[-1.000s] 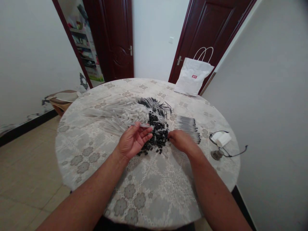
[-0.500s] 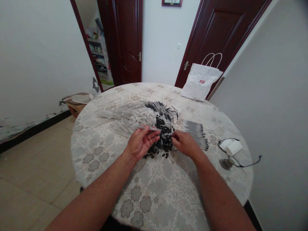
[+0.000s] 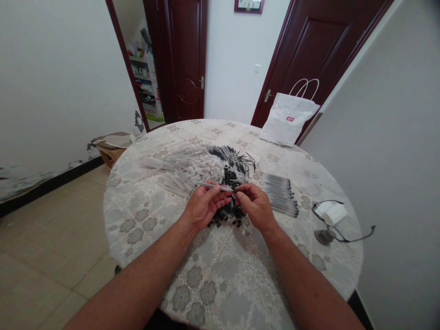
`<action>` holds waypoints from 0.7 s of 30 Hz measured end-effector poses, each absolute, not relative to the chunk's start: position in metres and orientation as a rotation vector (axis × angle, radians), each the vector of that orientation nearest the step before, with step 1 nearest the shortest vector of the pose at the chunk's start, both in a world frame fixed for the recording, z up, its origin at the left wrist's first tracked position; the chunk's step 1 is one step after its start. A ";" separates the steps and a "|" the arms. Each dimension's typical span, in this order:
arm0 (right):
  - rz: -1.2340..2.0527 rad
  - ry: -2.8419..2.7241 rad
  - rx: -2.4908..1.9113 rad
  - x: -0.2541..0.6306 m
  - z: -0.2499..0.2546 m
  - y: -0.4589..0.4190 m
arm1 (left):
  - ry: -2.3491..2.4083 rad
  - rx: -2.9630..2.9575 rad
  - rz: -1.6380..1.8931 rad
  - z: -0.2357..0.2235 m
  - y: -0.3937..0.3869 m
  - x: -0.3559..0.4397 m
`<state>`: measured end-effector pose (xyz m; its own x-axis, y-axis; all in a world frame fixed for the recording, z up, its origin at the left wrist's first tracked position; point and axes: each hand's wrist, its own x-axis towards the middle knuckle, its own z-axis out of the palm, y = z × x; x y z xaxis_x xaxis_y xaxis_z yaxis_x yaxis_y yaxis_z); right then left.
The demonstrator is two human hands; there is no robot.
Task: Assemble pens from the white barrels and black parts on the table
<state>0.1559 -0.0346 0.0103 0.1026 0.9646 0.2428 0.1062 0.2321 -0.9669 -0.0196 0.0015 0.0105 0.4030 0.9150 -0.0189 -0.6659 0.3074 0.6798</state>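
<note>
My left hand pinches a translucent white pen barrel between thumb and forefinger, its other fingers loosely curled. At the barrel's right end, my right hand has its thumb and fingers closed on a small black pen plug, mostly hidden by the fingertips. Both hands hover over a heap of small black plugs. Behind and to the left lie many pale pen barrels with a heap of short whitish pieces. Thin dark-tipped refills lie further back. Beside my right hand is a neat row of black-ended pens.
A round table wears a flowered cloth. On its right are eyeglasses, folded white tissue and a small dark round object. A white paper bag stands at the back right. Walls flank both sides.
My right hand has risen from the black plugs and moved left to the barrel's end. My left hand keeps hold of the barrel. The view has shifted, bringing a wall clock in.
</note>
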 end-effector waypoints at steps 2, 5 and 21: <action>0.902 -1.294 -1.150 0.156 0.010 -0.035 | 0.444 0.654 1.095 0.010 0.002 -0.020; 0.896 -1.294 -1.156 0.155 0.010 -0.035 | 0.451 0.655 1.097 0.010 0.002 -0.019; 0.599 -1.411 -1.245 0.154 0.005 -0.037 | 0.502 0.708 1.133 0.012 0.001 -0.017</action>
<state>0.1542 -0.0366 0.0050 0.1609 0.9064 0.3907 0.3483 0.3182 -0.8817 -0.0168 0.0005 0.0115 0.3545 0.9350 -0.0105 -0.6360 0.2493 0.7303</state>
